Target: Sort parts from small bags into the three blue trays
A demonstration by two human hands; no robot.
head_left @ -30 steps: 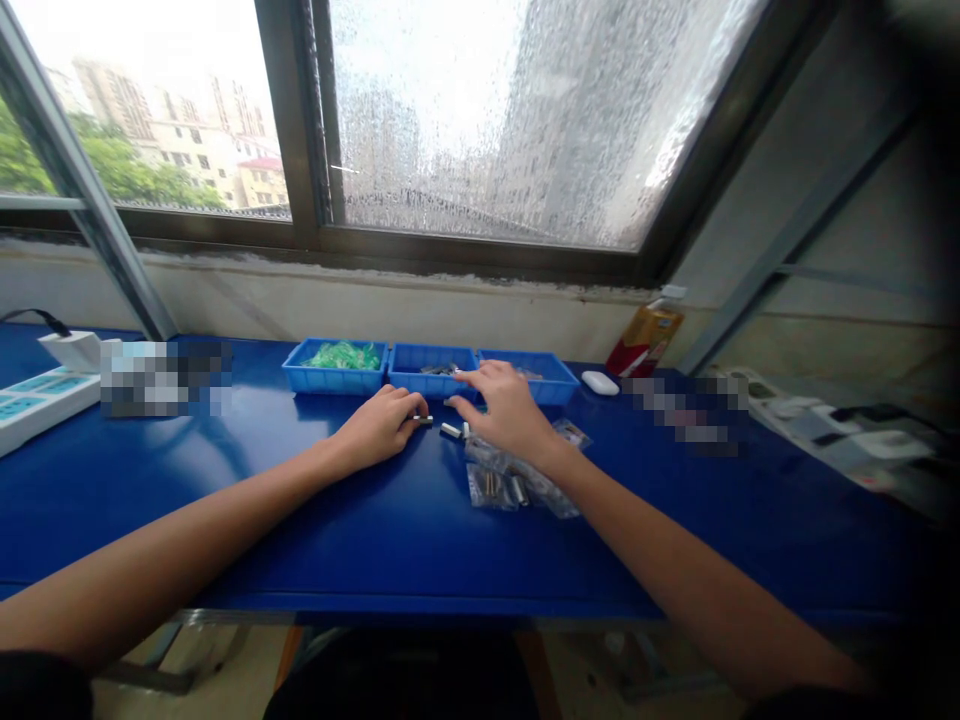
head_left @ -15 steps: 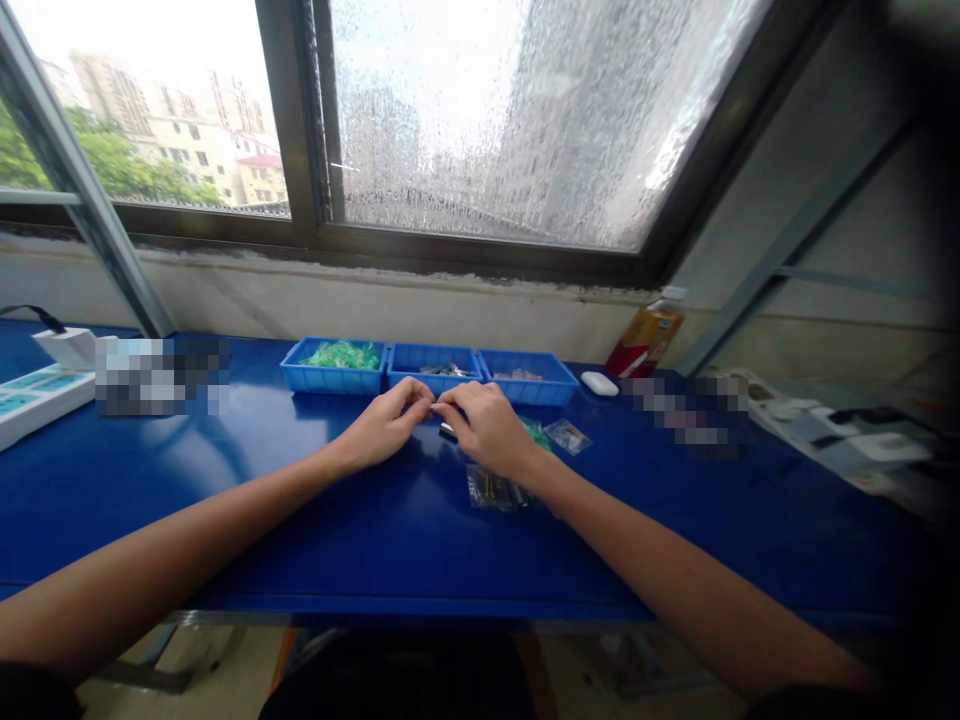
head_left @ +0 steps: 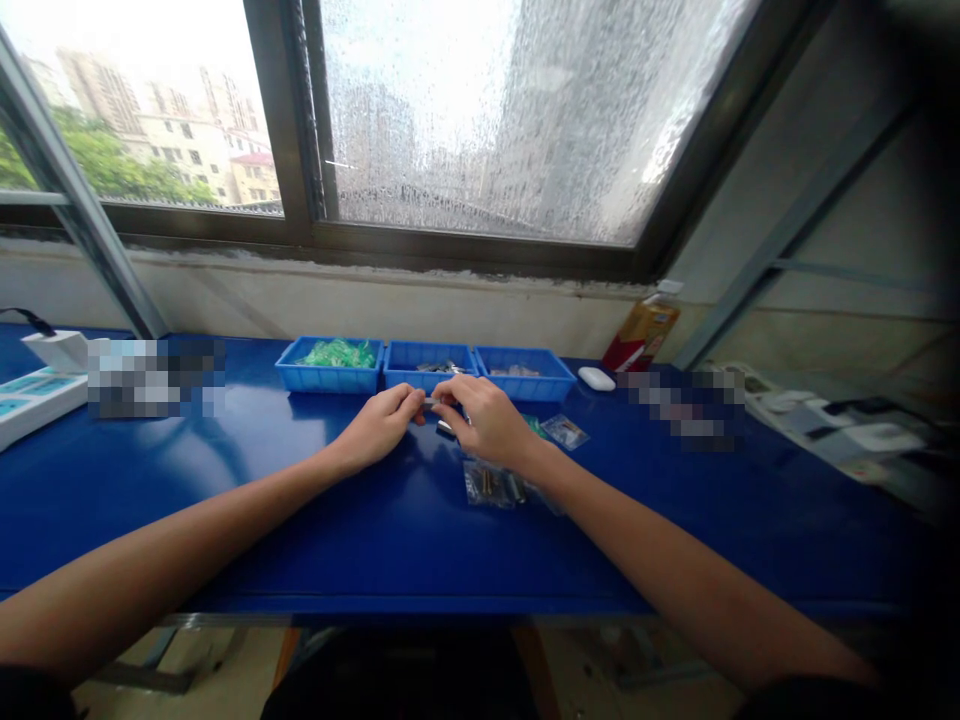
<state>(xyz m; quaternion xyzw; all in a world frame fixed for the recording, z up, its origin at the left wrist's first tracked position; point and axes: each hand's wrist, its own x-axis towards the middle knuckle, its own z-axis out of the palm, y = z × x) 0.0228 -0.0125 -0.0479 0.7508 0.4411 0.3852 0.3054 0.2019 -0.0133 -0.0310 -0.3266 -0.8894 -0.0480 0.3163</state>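
Partly hidden, a small piece (head_left: 430,403) spans both hands' (head_left: 382,425) fingertips

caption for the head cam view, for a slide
Two bare hands hold a small metallic part between them, before three blue bins on a blue table.

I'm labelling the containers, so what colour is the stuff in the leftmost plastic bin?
Green, in the blue plastic bin; it shows best in the head view.
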